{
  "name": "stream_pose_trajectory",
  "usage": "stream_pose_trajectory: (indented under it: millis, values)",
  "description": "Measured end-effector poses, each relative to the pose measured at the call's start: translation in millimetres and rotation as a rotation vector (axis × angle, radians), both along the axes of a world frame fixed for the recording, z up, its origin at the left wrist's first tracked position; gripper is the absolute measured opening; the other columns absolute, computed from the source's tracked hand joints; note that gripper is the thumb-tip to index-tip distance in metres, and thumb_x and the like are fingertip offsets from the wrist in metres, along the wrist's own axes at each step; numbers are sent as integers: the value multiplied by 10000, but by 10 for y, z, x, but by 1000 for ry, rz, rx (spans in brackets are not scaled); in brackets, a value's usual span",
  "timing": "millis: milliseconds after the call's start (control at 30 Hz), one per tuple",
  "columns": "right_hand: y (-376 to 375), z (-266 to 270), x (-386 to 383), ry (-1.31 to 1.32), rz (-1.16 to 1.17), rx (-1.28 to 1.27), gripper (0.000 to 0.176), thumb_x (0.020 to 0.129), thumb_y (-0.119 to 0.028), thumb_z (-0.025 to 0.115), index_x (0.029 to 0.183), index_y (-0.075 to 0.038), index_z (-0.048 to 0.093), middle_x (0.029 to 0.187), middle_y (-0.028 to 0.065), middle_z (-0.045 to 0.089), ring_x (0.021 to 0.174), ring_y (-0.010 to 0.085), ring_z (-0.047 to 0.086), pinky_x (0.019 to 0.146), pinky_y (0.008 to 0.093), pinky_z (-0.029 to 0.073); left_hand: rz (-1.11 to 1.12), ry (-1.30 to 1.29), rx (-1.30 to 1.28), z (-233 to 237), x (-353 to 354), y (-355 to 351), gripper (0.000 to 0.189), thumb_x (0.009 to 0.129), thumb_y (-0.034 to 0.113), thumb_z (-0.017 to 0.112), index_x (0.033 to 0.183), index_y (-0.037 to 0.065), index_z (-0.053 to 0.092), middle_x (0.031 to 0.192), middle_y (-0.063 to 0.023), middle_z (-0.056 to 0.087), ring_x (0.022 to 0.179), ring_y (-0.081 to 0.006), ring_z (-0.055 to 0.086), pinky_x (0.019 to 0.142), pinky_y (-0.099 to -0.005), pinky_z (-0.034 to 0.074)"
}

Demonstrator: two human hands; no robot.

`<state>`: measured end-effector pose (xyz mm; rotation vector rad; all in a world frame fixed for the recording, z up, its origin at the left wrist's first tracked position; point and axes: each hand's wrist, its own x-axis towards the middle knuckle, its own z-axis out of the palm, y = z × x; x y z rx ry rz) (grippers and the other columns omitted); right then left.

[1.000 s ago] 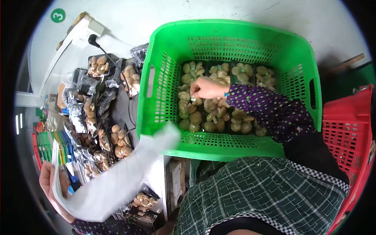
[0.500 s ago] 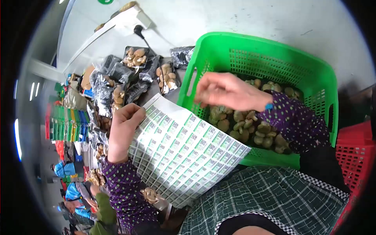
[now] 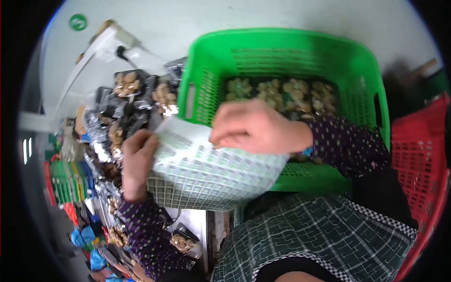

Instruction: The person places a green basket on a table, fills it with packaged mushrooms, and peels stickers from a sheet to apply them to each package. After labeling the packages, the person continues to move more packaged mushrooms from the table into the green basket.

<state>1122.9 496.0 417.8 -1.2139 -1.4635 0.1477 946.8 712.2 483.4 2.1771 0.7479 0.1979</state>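
Note:
A white sheet of printed stickers (image 3: 211,176), green and grey in rows, hangs in front of me, its upper part curved. My left hand (image 3: 137,157) pinches its left edge between thumb and fingers. At its upper right edge my right hand (image 3: 256,126) has thumb and fingers closed on the sheet; blur hides whether a single sticker is between them. Just behind the right hand stands a green plastic basket (image 3: 291,35), with packs of brown mushrooms (image 3: 297,94) on its floor. The hand and sheet hide part of these packs.
Film-wrapped mushroom trays (image 3: 127,87) lie heaped on the left. One mushroom pack (image 3: 182,240) sits below the sheet. A red basket (image 3: 419,164) is at the right. A black plug (image 3: 123,52) is in a power strip by the wall. Other people (image 3: 82,236) are far left.
My right hand has come down and left onto the sheet's upper edge, its fingers now closed there. The sheet has bent. The view has shifted, and mushroom packs in rows show in the basket.

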Motion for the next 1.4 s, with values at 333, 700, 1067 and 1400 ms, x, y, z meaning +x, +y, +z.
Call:
stream_pose_trajectory:
  millis: [333, 700, 1067, 1400]
  values:
    - [-490, -1732, 607, -137, -136, -932, 174, 742, -77, 609, 892, 8, 627, 962, 191, 593, 898, 335, 587, 751, 415, 471, 143, -74, -216, -89, -453, 72, 127, 897, 56, 555, 807, -18, 606, 690, 48, 549, 615, -8, 441, 544, -175, 320]
    - [-267, -39, 176, 505, 293, -524, 304, 859, -175, 657, 1088, 5, 570, 928, 116, 660, 834, 181, 639, 726, 282, 509, 88, -101, -231, -283, -155, -74, 155, 902, 92, 573, 812, -29, 612, 696, 37, 572, 626, -5, 450, 556, -173, 349]
    - [-245, -101, -86, 72, 83, -142, 287, 731, -27, 675, 998, 21, 580, 818, 174, 632, 719, 347, 620, 631, 399, 487, 28, -97, -250, -354, -61, -141, 164, 898, 85, 576, 789, -34, 606, 687, 43, 562, 615, -3, 435, 538, -178, 338]
    - [-470, -196, -172, -336, -96, -38, 128, 753, -89, 653, 862, -27, 629, 769, 66, 581, 567, 204, 557, 501, 333, 479, 34, -58, -159, -462, -83, -227, 150, 875, 66, 582, 776, -46, 599, 661, 43, 538, 614, -16, 421, 527, -192, 328]
